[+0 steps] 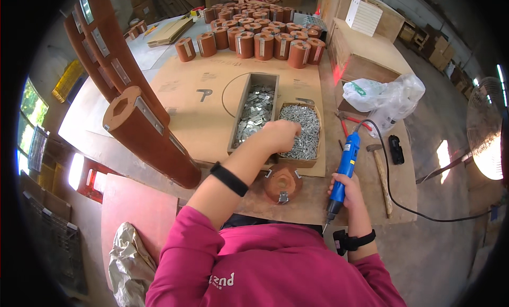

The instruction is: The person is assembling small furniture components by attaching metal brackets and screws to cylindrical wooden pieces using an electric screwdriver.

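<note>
Over a small open box (298, 162) of silver screws (307, 144), my left hand (282, 136) is curled with its fingertips down at the screws. Whatever the fingers pinch is hidden. My right hand (350, 189) grips a blue corded electric screwdriver (347, 154), its bit pointing down toward the table's front edge. Between my hands, close to me, stands a short reddish-brown cylinder (274, 187) with a hole in its top and metal clips around its rim. A long wooden tray (241, 108) of small flat metal plates (260, 107) sits left of the screws.
Tall brown tubes (151, 135) with metal strips lean at the left. Many short cylinders (263, 46) crowd the far table. On the right lie a hammer (383, 182), red-handled pliers (354, 121), a black object (395, 149) and plastic bags (389, 98). The screwdriver's cord (411, 209) loops rightward.
</note>
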`<move>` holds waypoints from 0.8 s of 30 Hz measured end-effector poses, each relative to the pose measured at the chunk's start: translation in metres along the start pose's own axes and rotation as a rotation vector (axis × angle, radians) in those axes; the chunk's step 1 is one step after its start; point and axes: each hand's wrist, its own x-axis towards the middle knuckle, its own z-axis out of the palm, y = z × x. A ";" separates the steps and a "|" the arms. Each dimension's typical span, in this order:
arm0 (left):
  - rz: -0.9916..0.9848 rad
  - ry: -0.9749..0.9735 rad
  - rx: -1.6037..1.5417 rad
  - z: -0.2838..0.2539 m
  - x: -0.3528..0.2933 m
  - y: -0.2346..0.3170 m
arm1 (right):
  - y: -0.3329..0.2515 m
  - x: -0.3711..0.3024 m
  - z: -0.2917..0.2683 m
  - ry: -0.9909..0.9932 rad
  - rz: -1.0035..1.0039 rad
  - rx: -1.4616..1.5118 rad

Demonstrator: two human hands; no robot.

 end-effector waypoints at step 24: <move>0.169 0.407 -0.129 0.012 -0.007 -0.001 | -0.104 -0.145 0.036 -0.170 -0.879 0.117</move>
